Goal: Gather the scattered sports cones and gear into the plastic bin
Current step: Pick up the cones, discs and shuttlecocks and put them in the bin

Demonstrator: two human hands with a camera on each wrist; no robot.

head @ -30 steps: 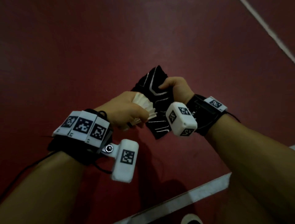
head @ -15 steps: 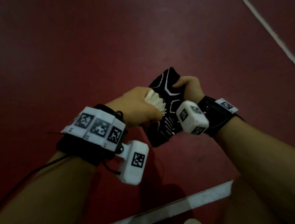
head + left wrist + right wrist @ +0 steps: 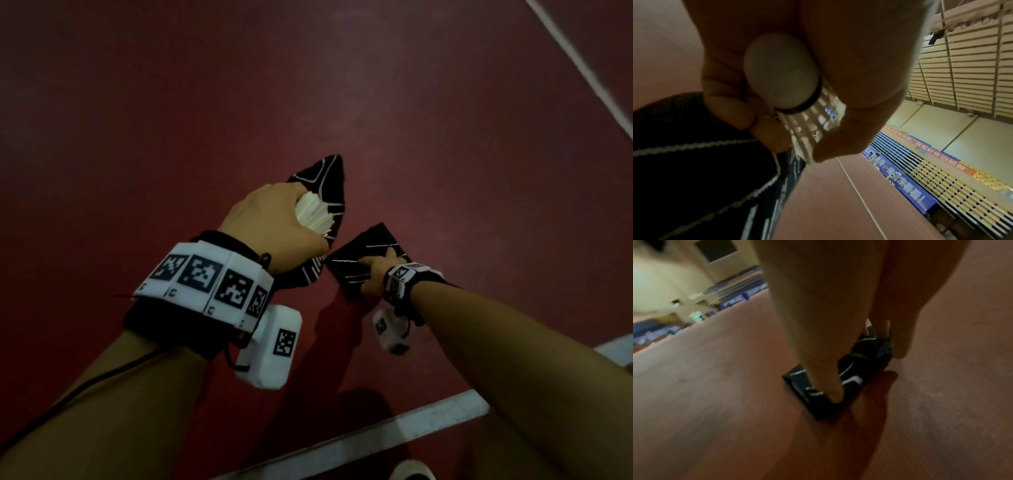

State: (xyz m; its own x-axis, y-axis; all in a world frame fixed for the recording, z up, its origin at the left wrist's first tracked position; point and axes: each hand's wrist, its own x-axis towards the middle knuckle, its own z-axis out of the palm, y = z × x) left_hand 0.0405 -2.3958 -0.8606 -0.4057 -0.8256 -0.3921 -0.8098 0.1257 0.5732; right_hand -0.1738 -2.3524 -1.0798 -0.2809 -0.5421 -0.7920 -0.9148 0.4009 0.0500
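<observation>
My left hand (image 3: 274,219) is raised above the red floor, its fingers curled round a white feather shuttlecock (image 3: 313,214). Against the same hand sits a black band with white lines (image 3: 329,178). In the left wrist view the shuttlecock's cork (image 3: 781,69) faces the camera and the black band (image 3: 694,162) hangs below the fingers. My right hand (image 3: 376,274) is down at the floor, pinching a second black band (image 3: 370,250). In the right wrist view the thumb and fingers straddle this second black band (image 3: 861,366), which lies bunched on the floor. No bin is in view.
The floor is a red court surface with a white line (image 3: 376,435) near my feet and another white line (image 3: 582,68) at the far right. A white shoe toe (image 3: 411,471) shows at the bottom edge. Bleachers (image 3: 941,186) stand far off.
My right hand has let go of the black band held at my left hand and dropped to the floor onto a second band. My left hand rose slightly, keeping the shuttlecock and first band.
</observation>
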